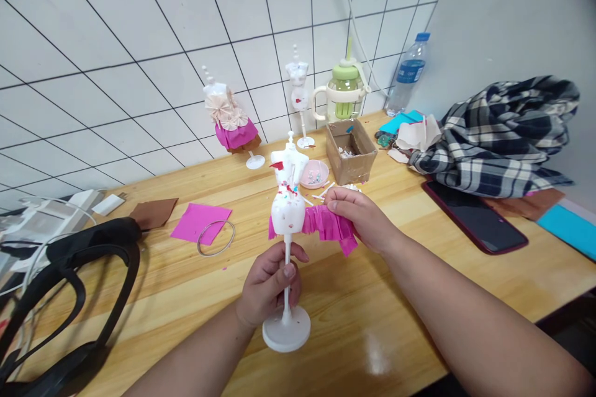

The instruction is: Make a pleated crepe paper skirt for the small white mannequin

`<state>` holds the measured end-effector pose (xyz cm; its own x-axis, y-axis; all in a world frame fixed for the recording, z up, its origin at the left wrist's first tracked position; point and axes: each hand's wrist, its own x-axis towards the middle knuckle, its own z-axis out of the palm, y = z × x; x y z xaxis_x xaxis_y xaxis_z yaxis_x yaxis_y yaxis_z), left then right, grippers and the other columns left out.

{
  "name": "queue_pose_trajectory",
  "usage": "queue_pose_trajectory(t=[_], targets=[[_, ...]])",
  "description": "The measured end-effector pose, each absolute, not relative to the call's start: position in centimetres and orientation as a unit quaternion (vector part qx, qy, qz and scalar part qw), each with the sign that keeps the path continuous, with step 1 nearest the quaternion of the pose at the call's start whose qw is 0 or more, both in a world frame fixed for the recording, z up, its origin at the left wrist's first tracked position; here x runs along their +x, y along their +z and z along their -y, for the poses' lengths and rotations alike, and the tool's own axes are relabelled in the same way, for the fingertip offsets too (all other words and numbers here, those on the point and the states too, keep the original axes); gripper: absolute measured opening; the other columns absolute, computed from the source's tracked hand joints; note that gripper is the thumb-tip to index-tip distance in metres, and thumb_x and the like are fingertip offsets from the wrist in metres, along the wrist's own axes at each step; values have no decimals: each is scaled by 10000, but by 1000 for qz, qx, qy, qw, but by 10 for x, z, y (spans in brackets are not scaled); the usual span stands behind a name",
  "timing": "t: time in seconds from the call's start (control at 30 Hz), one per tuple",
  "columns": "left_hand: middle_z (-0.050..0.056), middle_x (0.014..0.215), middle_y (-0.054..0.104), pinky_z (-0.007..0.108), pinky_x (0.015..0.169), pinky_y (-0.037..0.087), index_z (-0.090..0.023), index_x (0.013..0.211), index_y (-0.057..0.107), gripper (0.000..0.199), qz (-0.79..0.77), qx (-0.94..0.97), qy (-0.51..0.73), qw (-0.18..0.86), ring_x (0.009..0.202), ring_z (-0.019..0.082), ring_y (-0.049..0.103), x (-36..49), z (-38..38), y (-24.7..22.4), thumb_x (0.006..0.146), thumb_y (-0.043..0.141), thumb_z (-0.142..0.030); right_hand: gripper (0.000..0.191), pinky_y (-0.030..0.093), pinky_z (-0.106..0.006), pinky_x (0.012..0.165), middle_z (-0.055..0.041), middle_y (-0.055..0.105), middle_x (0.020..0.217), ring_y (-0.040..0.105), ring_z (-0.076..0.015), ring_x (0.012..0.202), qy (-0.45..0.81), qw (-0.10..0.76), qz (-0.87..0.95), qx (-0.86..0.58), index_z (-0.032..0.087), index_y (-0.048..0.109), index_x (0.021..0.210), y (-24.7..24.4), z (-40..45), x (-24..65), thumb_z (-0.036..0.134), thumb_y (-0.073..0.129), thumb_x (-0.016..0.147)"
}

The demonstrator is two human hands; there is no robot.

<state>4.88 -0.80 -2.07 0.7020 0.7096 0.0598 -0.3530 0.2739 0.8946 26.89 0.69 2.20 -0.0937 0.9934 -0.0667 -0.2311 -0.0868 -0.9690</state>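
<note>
A small white mannequin (287, 214) on a round-based stand is held tilted over the table, with red and coloured bits stuck on its torso. My left hand (274, 276) is closed around its thin pole, below the hips. Pleated magenta paper (326, 223) runs behind the mannequin's hips and out to the right. Its right part is pinched between the thumb and fingers of my right hand (351, 211). A flat magenta sheet (198, 222) lies to the left, with a metal ring (216, 237) partly over it.
Behind stand a dressed mannequin (228, 113), a bare mannequin (298, 87), a cardboard box (351, 158), a pink dish (314, 174), a green-lidded cup (345, 90) and a bottle (408, 77). At right are a phone (475, 217) and plaid cloth (507, 130); black-framed goggles (116, 298) lie left.
</note>
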Motion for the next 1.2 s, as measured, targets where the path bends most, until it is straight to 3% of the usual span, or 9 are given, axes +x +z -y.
queue_pose_trajectory(t=[0.23, 0.4, 0.73, 0.83, 0.97, 1.2], targets=[[-65, 449, 531, 155, 377, 306, -171, 1017, 564, 350, -314, 526, 345, 711, 353, 65, 404, 54, 6, -19, 854, 648, -470, 213, 265, -198, 486, 56, 447, 607, 360, -77, 522, 573, 497, 469, -452, 180, 515, 716, 25, -5, 267, 348, 617, 799], [-76, 440, 522, 162, 366, 257, -166, 1054, 556, 406, -400, 554, 325, 654, 342, 62, 362, 57, 1, -16, 849, 631, -509, 244, 275, -200, 472, 53, 460, 586, 374, -80, 501, 599, 515, 422, -444, 185, 512, 709, 29, -5, 267, 379, 649, 767], [-62, 473, 516, 198, 415, 291, -143, 1205, 578, 518, -414, 603, 316, 605, 387, 84, 388, 58, -1, -13, 876, 576, -544, 238, 333, -218, 561, 31, 530, 695, 446, -101, 598, 615, 531, 412, -413, 182, 560, 726, 27, -4, 268, 368, 706, 757], [-24, 532, 563, 220, 474, 362, -142, 1106, 625, 479, -375, 606, 331, 619, 455, 107, 477, 56, 2, -16, 923, 481, -561, 270, 313, -214, 542, 39, 503, 666, 419, -93, 572, 623, 551, 395, -390, 181, 536, 696, 31, -2, 268, 375, 716, 747], [21, 650, 642, 264, 597, 463, -154, 863, 611, 350, -342, 589, 354, 641, 592, 145, 596, 55, 4, -20, 905, 561, -497, 270, 344, -219, 556, 23, 540, 694, 462, -107, 600, 637, 554, 394, -362, 183, 536, 695, 33, 1, 267, 373, 720, 746], [-26, 532, 586, 222, 497, 391, -159, 833, 581, 365, -376, 555, 397, 627, 459, 101, 507, 60, 1, -17, 879, 595, -521, 288, 321, -219, 514, 39, 522, 633, 416, -94, 531, 616, 544, 414, -392, 187, 533, 710, 30, 1, 266, 408, 709, 765]])
